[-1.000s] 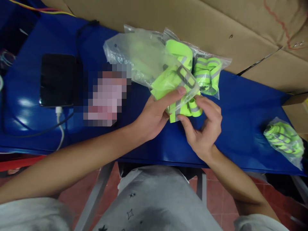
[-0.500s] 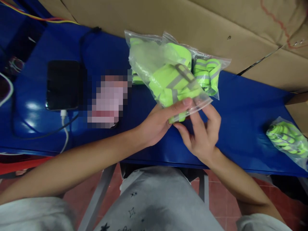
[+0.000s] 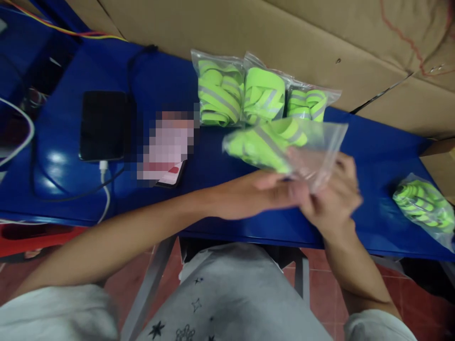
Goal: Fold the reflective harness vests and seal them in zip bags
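Observation:
A clear zip bag (image 3: 261, 144) of neon yellow-green straps with grey reflective stripes is tilted above the table, its zip edge towards the right. My left hand (image 3: 273, 193) reaches in from the left and is closed on the bag near its zip end, the thumb along the lower side. At that same zip edge, my right hand (image 3: 332, 201) pinches the plastic, with some fingers hidden behind it. Both hands meet there and are slightly blurred. Behind the held bag, three similar packed bags stand in a row: left bag (image 3: 219, 94), middle bag (image 3: 265, 94), right bag (image 3: 306, 102).
Another strap bag (image 3: 423, 201) lies at the right end of the blue table (image 3: 369, 189). On the left are a black device (image 3: 102, 125) with a white cable (image 3: 104, 189) and a partly pixelated phone (image 3: 170, 177). Cardboard (image 3: 227, 28) lines the back.
The held bag has swung round so its zip edge points right, and it sits lower, uncovering the bags behind. Both hands have shifted to the right with it.

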{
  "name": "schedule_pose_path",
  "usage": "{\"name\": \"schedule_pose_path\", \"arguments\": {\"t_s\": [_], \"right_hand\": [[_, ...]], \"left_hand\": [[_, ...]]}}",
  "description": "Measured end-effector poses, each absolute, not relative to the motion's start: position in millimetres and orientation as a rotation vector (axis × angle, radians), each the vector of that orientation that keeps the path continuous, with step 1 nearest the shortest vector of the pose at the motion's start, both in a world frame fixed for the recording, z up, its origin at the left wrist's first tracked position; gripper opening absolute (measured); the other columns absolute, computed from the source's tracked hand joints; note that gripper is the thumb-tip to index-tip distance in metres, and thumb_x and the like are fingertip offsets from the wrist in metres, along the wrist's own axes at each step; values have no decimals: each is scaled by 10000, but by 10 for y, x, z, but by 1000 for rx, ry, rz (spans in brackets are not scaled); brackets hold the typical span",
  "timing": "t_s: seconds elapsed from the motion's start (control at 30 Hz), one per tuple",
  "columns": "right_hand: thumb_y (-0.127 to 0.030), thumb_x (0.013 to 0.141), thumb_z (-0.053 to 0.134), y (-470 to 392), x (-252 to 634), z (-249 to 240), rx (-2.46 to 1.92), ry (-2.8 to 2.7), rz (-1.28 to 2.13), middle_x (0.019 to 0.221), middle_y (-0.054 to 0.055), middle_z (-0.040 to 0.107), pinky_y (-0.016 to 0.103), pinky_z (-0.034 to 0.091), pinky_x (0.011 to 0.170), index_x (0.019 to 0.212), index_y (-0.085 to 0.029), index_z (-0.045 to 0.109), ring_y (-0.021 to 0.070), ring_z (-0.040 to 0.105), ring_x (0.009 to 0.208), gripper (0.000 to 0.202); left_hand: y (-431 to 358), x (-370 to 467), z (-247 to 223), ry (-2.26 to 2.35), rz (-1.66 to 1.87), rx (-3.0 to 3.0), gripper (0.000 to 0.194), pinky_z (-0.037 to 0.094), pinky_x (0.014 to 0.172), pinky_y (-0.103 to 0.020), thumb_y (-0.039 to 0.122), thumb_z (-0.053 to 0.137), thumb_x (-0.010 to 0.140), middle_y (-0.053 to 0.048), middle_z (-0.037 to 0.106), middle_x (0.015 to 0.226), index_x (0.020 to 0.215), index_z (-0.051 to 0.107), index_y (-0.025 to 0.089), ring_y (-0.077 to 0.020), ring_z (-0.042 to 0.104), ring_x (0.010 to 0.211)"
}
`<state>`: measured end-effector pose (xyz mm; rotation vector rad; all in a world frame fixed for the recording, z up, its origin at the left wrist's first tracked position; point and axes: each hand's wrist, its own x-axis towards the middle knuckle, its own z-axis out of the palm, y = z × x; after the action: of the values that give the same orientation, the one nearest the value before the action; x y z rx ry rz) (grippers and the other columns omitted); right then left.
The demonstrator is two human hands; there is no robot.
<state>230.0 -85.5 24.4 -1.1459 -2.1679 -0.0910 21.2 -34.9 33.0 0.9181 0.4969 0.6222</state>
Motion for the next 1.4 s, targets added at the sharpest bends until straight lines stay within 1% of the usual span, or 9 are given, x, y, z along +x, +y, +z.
{"name": "schedule_pose_path", "arguments": {"t_s": [0.1, 0.17, 0.3, 0.5, 0.7, 0.9, 1.07, 1.2, 1.4], "right_hand": [[-135, 935, 719, -957, 2464, 540, -1348, -1946, -2, 1144, -17, 801, 426, 569, 854, 1415, -464, 660, 246, 762, 948, 585], [-192, 900, 794, -1012, 2455, 659, -1428, -1861, 188, 1043, -44, 814, 369, 590, 746, 1251, -465, 759, 210, 768, 861, 446], [-294, 866, 845, -904, 2331, 656, -1343, -1900, 640, 918, -46, 807, 290, 601, 656, 1033, -339, 805, 146, 739, 714, 178], [-377, 871, 836, -484, 2616, 337, -1211, -1905, 787, 1292, 37, 716, 365, 584, 1000, 1329, -299, 678, 213, 689, 1169, 490], [-392, 943, 758, -563, 2590, 21, -1190, -1687, 1081, 837, -5, 709, 251, 557, 661, 1104, -236, 700, 120, 672, 727, 232], [-327, 904, 798, -612, 2539, 85, -1166, -1792, 920, 1117, 55, 713, 310, 580, 768, 1108, -267, 736, 171, 684, 945, 221], [-258, 912, 788, -603, 2618, 115, -1209, -1726, 1083, 974, 19, 734, 282, 597, 780, 993, -244, 708, 138, 699, 865, 115], [-243, 877, 815, -588, 2604, 103, -1206, -1505, 1038, 952, 23, 755, 261, 621, 744, 911, -222, 699, 134, 718, 848, 123], [-350, 833, 869, -487, 2680, 56, -1309, -1331, 1175, 816, -6, 747, 215, 578, 573, 1002, -211, 731, 108, 691, 672, 260]], "left_hand": [[-418, -16, 689, 253, 397, 1285, 116, 618, 842, -339, 273, 822, 870, -47, 832, 951, 979, 857, 253, -258, 793, 899], [-473, -57, 792, 491, 916, 1313, 137, 590, 935, -347, 289, 810, 893, -18, 803, 903, 1025, 844, 295, -239, 765, 947], [-425, 133, 500, 681, 886, 1517, 855, 488, 1137, -427, 284, 1026, 566, -67, 688, 1398, 1356, 698, 296, -339, 625, 1328], [-249, 225, 24, 708, 530, 1065, 571, 587, 875, -381, 417, 914, 740, -79, 781, 1085, 1236, 747, 189, -254, 734, 971], [-168, 119, 67, 750, 659, 1041, 401, 535, 797, -291, 541, 852, 810, -56, 789, 978, 1023, 832, 203, -200, 718, 879], [-173, 109, -1, 857, 787, 1072, 295, 539, 762, -287, 495, 809, 871, -41, 786, 916, 939, 844, 210, -173, 696, 780], [-173, 154, -18, 831, 749, 873, 258, 534, 695, -225, 376, 931, 752, -3, 780, 869, 922, 825, 215, -129, 682, 726], [-140, 178, 11, 746, 716, 754, 382, 596, 755, -279, 554, 767, 887, -69, 803, 970, 960, 833, 185, -200, 736, 835], [-153, 140, 42, 830, 847, 988, 326, 585, 856, -320, 493, 706, 963, -77, 813, 1095, 1017, 837, 199, -208, 743, 895]]}}
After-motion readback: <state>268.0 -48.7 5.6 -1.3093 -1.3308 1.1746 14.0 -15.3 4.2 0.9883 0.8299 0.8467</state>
